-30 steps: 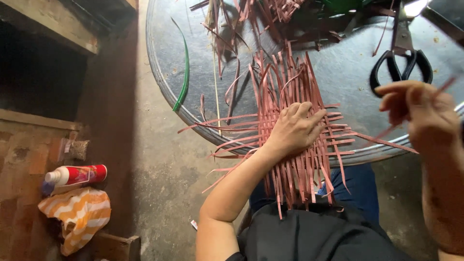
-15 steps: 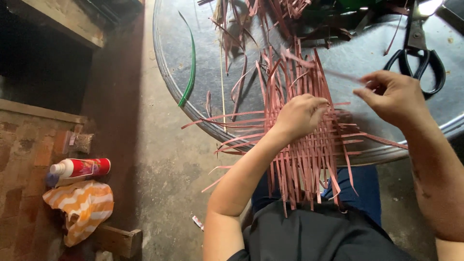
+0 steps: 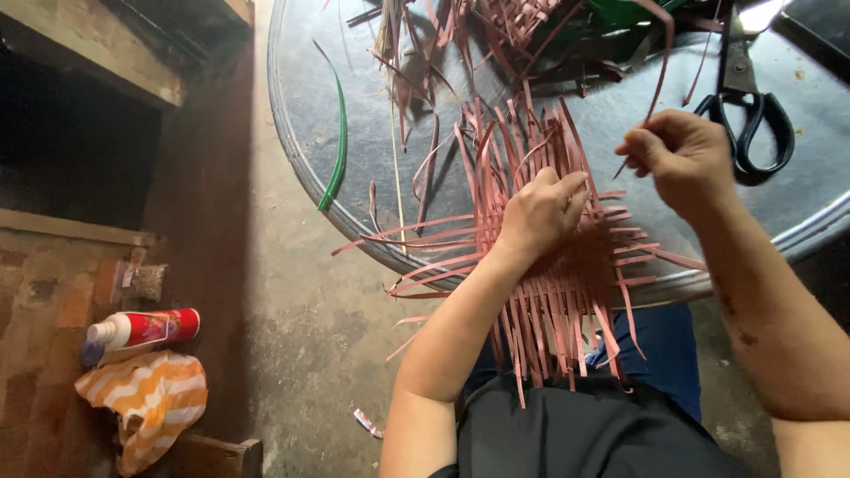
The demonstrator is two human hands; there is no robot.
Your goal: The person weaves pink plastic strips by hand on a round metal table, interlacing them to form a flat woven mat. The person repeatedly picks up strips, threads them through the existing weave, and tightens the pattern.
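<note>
So the landmark here is the woven mat (image 3: 553,257) of pinkish-red strips, lying flat at the near edge of the round grey surface (image 3: 301,133), with its loose ends hanging off the rim toward the person's lap. The left hand (image 3: 540,212) sits right on top of the mat, palm down, fingers spread a bit and pressing the weave flat, so that grip isn't closed on anything. The right hand (image 3: 682,159) hovers just beyond the mat's right side, its grip pinching a single strip (image 3: 660,71) between thumb and fingers; that strip rises from the hand and curves away over the surface.

Just past the right hand, further from the mat, lie black-handled scissors (image 3: 748,115). Beyond the mat's far edge there's a messy pile of loose strips (image 3: 469,35). Left of the mat, a thin green strip (image 3: 336,142) curves along the surface's rim.

Down on the concrete floor, well left of the mat, there's a red and white bottle (image 3: 142,329) lying on its side, with an orange-striped cloth (image 3: 146,398) just beside it.
</note>
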